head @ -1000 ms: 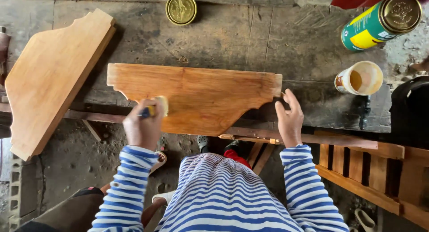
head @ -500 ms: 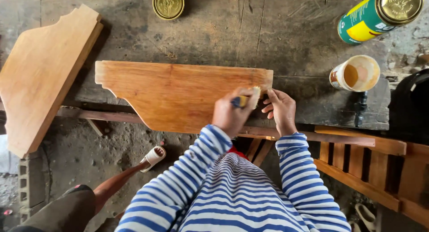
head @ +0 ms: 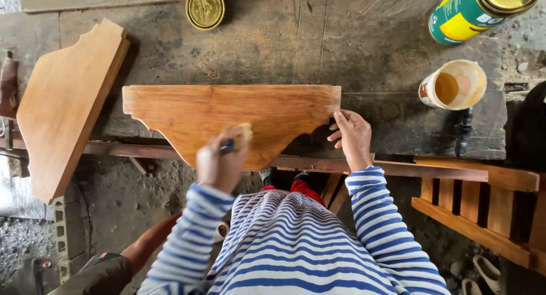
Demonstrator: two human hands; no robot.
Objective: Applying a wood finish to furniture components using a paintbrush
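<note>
A shaped wooden board [head: 227, 116], glossy and orange-brown, lies flat on a dark worn workbench [head: 273, 50]. My left hand [head: 219, 164] grips a small brush [head: 236, 138] with a blue ferrule and pale bristles, which rest on the board's near curved edge around its middle. My right hand [head: 352, 136] lies on the bench with its fingertips against the board's right end. Both arms wear blue-and-white striped sleeves.
A second, paler shaped board [head: 62, 107] lies at the bench's left. A round gold lid [head: 205, 8] sits at the back. A green and yellow can [head: 483, 8] and an open cup of amber liquid [head: 453, 84] stand at right. A slatted wooden frame [head: 483, 204] is lower right.
My left hand swept the brush from the board's left part to its right end, then back to the middle of the near edge. My right hand stayed at the right end.
</note>
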